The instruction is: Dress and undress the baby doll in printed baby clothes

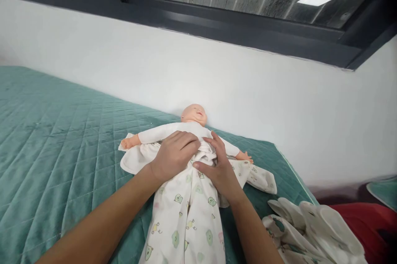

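A baby doll (194, 114) lies on its back with its head by the wall and its arms spread wide. It wears a white long-sleeved shirt (161, 131) and white patterned pants (189, 218) with green and yellow figures. At the doll's waist, my left hand (178, 154) is closed, with its curled fingers on the bunched shirt; its fingertips and thumb are partly hidden. Across from it, my right hand (218, 164) rests at the other side of the waist, thumb and fingers apart around the folded cloth. An opened patterned garment (262, 179) spreads beneath the doll on both sides.
A green quilted cover (77, 152) lies under everything. More crumpled patterned clothes (322, 231) lie at the lower right, beside a red item (369, 222). Behind the doll rises a white wall (149, 65) below a dark window frame (217, 28).
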Demonstrator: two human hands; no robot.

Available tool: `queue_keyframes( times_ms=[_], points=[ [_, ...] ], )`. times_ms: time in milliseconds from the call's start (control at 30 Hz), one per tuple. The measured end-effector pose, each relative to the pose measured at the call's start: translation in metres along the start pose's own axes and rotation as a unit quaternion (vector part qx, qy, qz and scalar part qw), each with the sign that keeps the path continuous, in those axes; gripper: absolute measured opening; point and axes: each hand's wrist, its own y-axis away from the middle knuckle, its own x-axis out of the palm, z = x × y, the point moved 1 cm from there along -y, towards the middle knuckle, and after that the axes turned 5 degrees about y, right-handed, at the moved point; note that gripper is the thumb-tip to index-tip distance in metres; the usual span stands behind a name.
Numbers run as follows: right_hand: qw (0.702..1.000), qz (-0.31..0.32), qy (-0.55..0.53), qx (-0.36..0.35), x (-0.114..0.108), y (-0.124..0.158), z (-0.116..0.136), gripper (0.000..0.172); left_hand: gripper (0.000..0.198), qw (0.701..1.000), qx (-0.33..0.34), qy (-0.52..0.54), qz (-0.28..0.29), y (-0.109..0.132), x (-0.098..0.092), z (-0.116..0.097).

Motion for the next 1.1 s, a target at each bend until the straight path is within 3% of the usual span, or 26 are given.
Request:
queue_keyframes(
  times_ms=[267, 500, 667, 900, 1100],
  points=[
    [0.982, -0.116, 0.108, -0.103, 0.011, 0.004, 0.011, 0.019, 0.019, 0.997, 0.026, -0.067, -0.023, 0.004, 0.0, 0.002],
    [0.93, -0.102, 0.235, -0.264, 0.015, 0.01, 0.006, 0.018, 0.028, 0.995, 0.027, -0.092, 0.003, 0.018, -0.005, 0.0],
    [0.903, -0.115, 0.319, -0.265, 0.01, 0.013, -0.002, 0.008, 0.034, 0.991, -0.045, -0.126, 0.004, 0.042, -0.021, -0.01],
    [0.918, -0.133, 0.323, -0.185, 0.012, 0.017, -0.005, 0.022, 0.028, 0.971, -0.204, -0.089, 0.084, 0.089, -0.063, -0.055],
    [0.93, -0.169, 0.27, -0.183, 0.008, 0.03, 0.002, 0.015, 0.021, 0.958, -0.258, -0.057, 0.111, 0.092, -0.068, -0.069]
  ],
)
